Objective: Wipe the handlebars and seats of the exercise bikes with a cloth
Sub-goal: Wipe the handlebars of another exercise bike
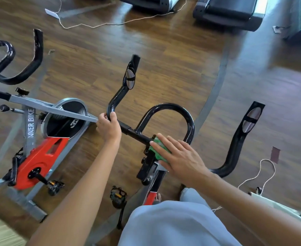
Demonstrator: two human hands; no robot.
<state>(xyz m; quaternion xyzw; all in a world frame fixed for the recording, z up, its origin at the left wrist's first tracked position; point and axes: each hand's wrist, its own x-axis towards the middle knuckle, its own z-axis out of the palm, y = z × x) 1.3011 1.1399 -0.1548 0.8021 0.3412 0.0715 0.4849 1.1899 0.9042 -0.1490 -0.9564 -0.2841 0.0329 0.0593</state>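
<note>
fingers of the left hand [108, 127] curl around the black handlebar [165, 106]; the right hand [179, 158], fingers straight, presses the green cloth [156, 150] onto its middle.

The handlebar [130, 130] in the left hand [108, 128] is glossy metal; the cloth [157, 148] under the right hand [181, 160] looks soft; the floor [163, 68] beyond is shiny wood.
</note>
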